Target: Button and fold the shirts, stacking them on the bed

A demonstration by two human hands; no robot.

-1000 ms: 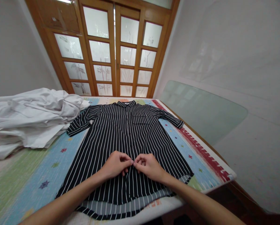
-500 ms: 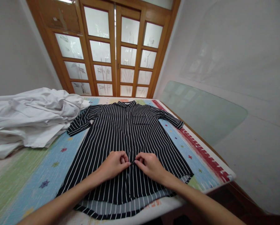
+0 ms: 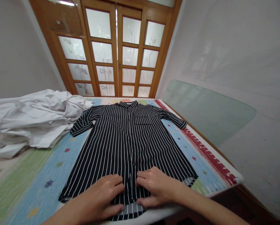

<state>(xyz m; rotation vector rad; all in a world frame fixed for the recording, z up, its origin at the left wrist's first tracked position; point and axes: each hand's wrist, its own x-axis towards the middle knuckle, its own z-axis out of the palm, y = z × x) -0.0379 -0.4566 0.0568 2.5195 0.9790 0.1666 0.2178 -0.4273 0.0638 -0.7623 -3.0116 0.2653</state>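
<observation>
White fabric (image 3: 39,117) lies crumpled on the patterned tabletop (image 3: 18,181); next, a black, white-striped button-up shirt (image 3: 130,140) is spread flat. The left hand (image 3: 104,192), then right hand (image 3: 155,184), curl over its lower front; whether their fingers (image 3: 117,180) grip it, I can't tell.

left hand (image 3: 107,194) and right hand (image 3: 155,189) near each other, palms down, fingers bent, thumbs spread inward

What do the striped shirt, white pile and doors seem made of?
Striped shirt: seemingly thin, matte cloth, fiber unclear; it ripples slightly. White pile: matte fabric, perhaps cotton, in loose folds. Doors: smooth brown frames, seemingly varnished wood; panes pass light, likely frosted glass.
</observation>
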